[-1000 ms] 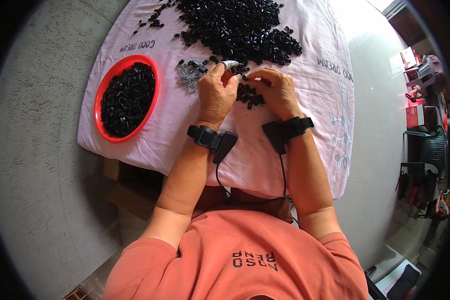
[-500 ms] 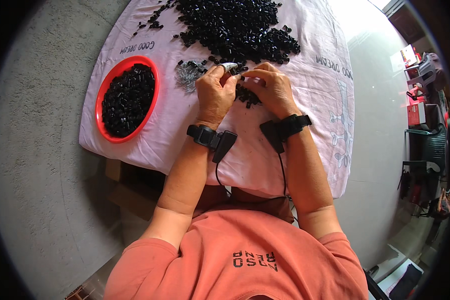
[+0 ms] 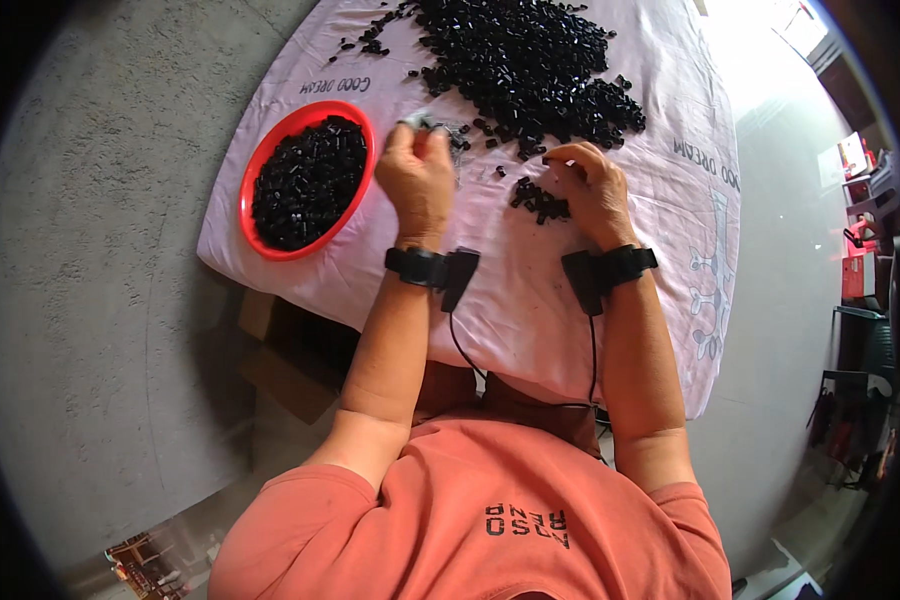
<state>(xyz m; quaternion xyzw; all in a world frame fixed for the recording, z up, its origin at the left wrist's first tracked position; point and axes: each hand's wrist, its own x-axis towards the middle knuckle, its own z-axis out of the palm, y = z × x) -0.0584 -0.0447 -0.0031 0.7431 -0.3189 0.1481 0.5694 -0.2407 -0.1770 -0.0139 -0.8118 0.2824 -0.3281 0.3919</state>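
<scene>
Left hand (image 3: 417, 180) fingers hide small grey part (image 3: 417, 122).

1. Orange short-sleeved cotton T-shirt (image 3: 490, 520), dark printed lettering on chest.
2. Black wristband with boxy black sensor unit (image 3: 435, 270) behind the left hand (image 3: 417, 180) fingers, thin black cable trailing.
3. Matching black band and unit (image 3: 605, 272) behind the right hand (image 3: 595, 190) fingers, cabled too.
4. Forearms bare.

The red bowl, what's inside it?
The red bowl is heaped with small black plastic pieces, like the big pile on the pink cloth. They fill it nearly to the rim, so its bottom is covered and cannot be seen.
</scene>
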